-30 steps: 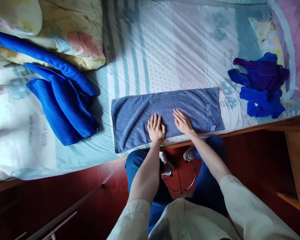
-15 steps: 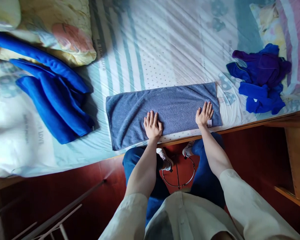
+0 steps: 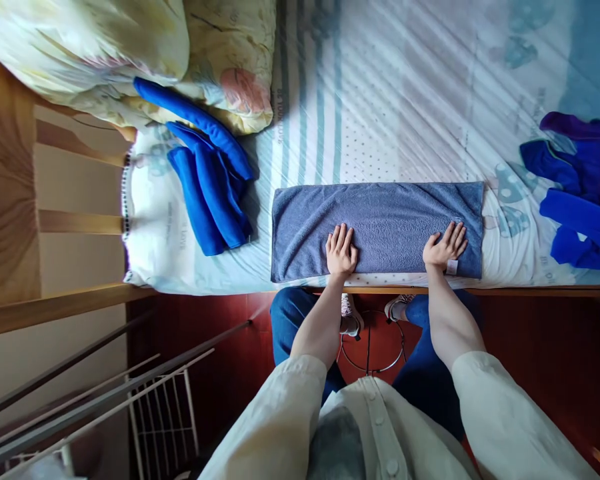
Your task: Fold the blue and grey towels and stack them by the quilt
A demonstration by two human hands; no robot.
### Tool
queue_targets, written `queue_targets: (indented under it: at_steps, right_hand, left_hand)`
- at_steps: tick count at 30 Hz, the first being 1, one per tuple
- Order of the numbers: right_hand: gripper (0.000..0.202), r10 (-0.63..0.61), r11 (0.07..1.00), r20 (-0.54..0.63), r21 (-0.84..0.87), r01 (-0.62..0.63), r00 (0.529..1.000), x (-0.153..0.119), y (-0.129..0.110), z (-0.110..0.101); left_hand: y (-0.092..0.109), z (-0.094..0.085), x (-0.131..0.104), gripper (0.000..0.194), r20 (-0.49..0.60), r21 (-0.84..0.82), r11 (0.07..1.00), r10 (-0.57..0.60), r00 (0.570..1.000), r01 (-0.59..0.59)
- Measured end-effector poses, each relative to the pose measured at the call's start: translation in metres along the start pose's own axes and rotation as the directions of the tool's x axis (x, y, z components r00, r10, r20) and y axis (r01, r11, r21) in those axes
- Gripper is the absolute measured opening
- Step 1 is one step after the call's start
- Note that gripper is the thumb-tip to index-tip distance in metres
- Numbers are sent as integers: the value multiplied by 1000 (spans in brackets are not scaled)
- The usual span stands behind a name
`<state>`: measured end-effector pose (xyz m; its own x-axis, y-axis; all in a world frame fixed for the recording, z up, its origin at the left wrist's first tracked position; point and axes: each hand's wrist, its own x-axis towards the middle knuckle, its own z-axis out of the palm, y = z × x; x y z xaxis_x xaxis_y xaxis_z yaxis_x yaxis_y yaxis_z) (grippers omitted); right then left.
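A grey-blue towel lies spread as a long strip along the front edge of the bed, with some creases towards its left end. My left hand rests flat on the towel left of its middle, fingers stretched out. Near the towel's right end my right hand also lies flat, fingers apart, beside a small white label. Neither hand grips anything.
Folded blue cloths lie on the bed to the left, by a yellow patterned pillow. A heap of blue and purple clothes sits at the right. A white wire rack stands on the floor at lower left.
The view has turned left, so the bed's wooden end and the rack show more. My right hand has slid slightly right across the towel; my left hand stays flat on it.
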<state>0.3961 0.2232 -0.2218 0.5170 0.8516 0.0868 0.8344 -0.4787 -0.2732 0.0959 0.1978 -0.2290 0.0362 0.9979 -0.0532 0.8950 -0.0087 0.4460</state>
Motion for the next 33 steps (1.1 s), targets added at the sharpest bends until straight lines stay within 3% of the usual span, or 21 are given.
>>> queue_targets:
  at_steps: [7,10,13,16,23,26,29,31,33]
  right_hand:
    - [61,-9,999,-64,39,12,998,0,-2,2]
    - [61,5,998,-63,55,-2,998,0,-2,3]
    - [61,8,998,-50,70,-5,999,0,-2,5]
    - [61,6,998,-45,67,-3,999,0,-1,5]
    - [63,34,995,-22,96,-31,999,2,-5,1]
    - [63,36,994,-24,99,-33,999,2,-5,0]
    - [62,35,995,-49,93,-30,998,2,-5,2]
    - [63,36,995,-63,97,-30,997,2,-5,2]
    - [63,33,994,-62,111,-26,998,2,-5,1]
  left_hand:
    - [1,-12,-3,61,26,37,999,37,999,-38]
    - [-23,-32,-13,62,42,76,996,38,998,-41]
    - [-56,-56,-16,67,-46,135,985,-99,994,105]
    - [-80,-71,-8,67,-41,156,974,-160,986,165]
    - [-89,-84,4,59,-25,106,982,-157,987,159]
    - [-106,-103,27,50,-108,50,988,-138,985,144]
    - [-134,-131,74,41,-179,84,989,-109,978,125]
    - [-152,-149,111,34,-82,124,992,-21,996,31]
    - [-163,-161,143,32,110,127,985,106,988,-120]
